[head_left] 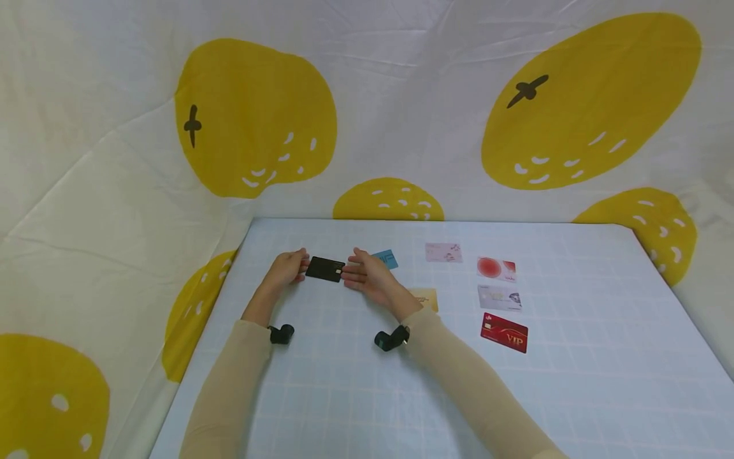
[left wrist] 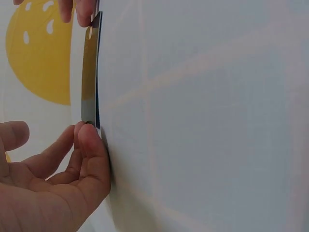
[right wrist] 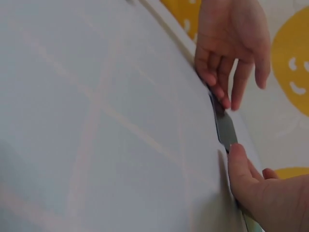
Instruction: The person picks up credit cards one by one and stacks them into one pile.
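Observation:
A black card (head_left: 325, 269) with a small chip lies flat near the table's left rear, between the two hands. The fingertips of my left hand (head_left: 287, 266) meet its left end, palm turned inward and thumb held off. At the opposite end my right hand (head_left: 373, 279) touches the card with extended fingers, its thumb raised. Seen edge-on in the left wrist view, the card (left wrist: 89, 82) shows a dark edge beneath it. The right wrist view has the same card (right wrist: 226, 130) spanning the fingertips of both hands.
Beside the right hand lie a blue card (head_left: 387, 258) and a gold card (head_left: 425, 298), both partly covered. Farther right are a pink card (head_left: 443, 252), a red-circle card (head_left: 496, 269), a silver card (head_left: 500, 298) and a red VIP card (head_left: 504, 332). A patterned curtain (head_left: 395, 127) borders the table.

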A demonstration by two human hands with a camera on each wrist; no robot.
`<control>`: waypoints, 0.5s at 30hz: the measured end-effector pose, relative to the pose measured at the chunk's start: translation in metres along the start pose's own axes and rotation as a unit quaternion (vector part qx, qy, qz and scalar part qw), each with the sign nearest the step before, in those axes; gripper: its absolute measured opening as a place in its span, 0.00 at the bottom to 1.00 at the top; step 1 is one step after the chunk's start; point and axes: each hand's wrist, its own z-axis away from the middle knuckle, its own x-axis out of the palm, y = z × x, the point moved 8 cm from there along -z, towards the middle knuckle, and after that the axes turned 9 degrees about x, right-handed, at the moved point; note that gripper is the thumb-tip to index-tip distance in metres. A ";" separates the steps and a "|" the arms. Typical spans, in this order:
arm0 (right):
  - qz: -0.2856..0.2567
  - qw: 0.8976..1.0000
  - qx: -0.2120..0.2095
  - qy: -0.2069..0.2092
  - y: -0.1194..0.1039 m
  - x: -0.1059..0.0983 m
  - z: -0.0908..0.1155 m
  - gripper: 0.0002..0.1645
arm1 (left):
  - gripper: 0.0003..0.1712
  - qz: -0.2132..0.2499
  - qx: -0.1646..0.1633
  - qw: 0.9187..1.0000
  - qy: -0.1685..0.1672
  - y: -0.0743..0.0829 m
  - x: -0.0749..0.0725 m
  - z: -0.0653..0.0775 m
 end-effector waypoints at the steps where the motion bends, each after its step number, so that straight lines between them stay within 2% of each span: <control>1: -0.006 1.000 -0.001 0.000 0.000 0.000 0.000 0.38 | 0.28 0.002 0.001 1.000 0.000 0.000 0.000 0.000; 8: -0.027 1.000 -0.007 0.004 0.002 0.000 0.002 0.40 | 0.27 0.021 0.003 1.000 -0.006 -0.001 0.000 0.001; 15: -0.040 0.999 -0.015 0.000 0.003 -0.001 0.002 0.41 | 0.25 0.015 0.006 1.000 -0.011 0.000 0.002 0.005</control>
